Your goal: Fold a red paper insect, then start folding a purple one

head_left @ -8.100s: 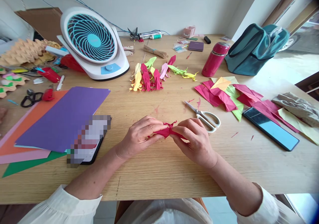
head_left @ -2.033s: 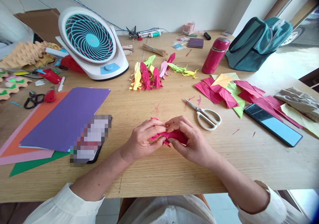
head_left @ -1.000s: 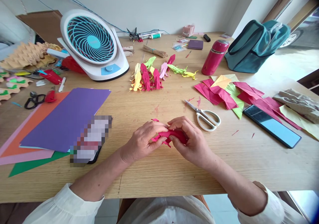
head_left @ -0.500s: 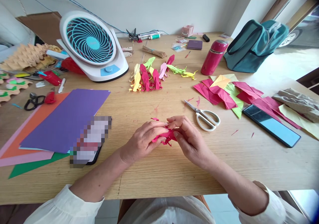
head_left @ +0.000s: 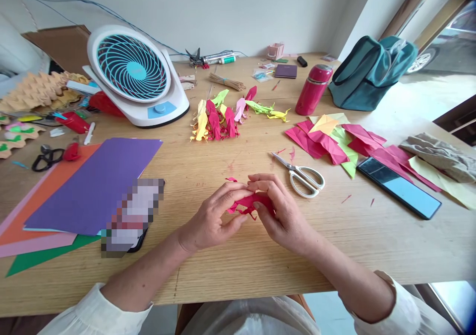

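A small folded magenta paper figure [head_left: 248,203] with thin cut legs is pinched between both hands just above the wooden table [head_left: 238,255]. My left hand [head_left: 210,218] grips its left end with fingertips closed. My right hand [head_left: 279,211] curls its fingers over the right end. White-handled scissors [head_left: 302,176] lie just right of my hands. A row of finished paper figures [head_left: 223,116] in yellow, pink and green lies farther back.
A white and teal fan [head_left: 134,74] stands at the back left. Purple and orange paper sheets [head_left: 89,186] and a phone [head_left: 132,216] lie left. Folded pink and green papers [head_left: 330,139], a second phone [head_left: 399,186], a red flask [head_left: 312,89] and a teal bag [head_left: 368,72] sit right.
Both hands have kept the magenta figure between them, with the fingers shifting their pinch along it. The view has tilted slightly; nothing else on the table moved.
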A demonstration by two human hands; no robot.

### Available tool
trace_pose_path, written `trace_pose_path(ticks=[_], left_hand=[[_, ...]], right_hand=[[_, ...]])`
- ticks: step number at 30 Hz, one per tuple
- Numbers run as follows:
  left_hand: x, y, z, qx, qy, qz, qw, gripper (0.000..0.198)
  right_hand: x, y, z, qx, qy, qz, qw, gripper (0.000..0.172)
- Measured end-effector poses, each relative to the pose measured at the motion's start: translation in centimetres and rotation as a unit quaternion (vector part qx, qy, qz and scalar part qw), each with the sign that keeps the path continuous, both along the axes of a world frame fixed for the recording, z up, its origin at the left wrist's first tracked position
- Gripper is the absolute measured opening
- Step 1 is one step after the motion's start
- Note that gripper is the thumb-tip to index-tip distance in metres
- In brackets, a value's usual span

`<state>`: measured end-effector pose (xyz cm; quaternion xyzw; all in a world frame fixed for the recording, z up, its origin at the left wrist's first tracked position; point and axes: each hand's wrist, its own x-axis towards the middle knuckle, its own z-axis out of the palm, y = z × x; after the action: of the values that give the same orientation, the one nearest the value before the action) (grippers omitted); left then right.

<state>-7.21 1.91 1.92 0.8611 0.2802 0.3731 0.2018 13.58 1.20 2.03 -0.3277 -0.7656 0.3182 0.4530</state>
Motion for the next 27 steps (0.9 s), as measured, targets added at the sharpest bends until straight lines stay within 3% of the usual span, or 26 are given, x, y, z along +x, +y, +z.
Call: trace_pose_path(ticks=[5, 11, 16, 22, 27], left_hand=[[0.19, 0.21, -0.36, 0.026, -0.032, 0.045, 0.998, 0.037], [0.16, 0.28, 0.38, 0.047, -0.053, 0.094, 0.993, 0.033], [0.0, 0.37, 0.41, 0.053, -0.07, 0.104, 0.991, 0.032], [-0.38, 0.72, 0.31, 0.052, -0.071, 0.08, 0.993, 0.031], [-0.5, 0.78, 0.47, 0.049, -0.06, 0.072, 0.994, 0.029]], right_hand=[[0.32, 0.08, 0.25, -0.051, 0.043, -0.02, 0.998, 0.025], [0.78, 0.43, 0.51, 0.032, -0.07, -0.069, 0.995, 0.022], [0.79, 0.53, 0.42, 0.051, -0.07, -0.111, 0.99, 0.019], [0.86, 0.7, 0.42, -0.076, -0.017, -0.067, 0.995, 0.012], [0.97, 0.78, 0.34, -0.058, -0.02, -0.038, 0.997, 0.017]])
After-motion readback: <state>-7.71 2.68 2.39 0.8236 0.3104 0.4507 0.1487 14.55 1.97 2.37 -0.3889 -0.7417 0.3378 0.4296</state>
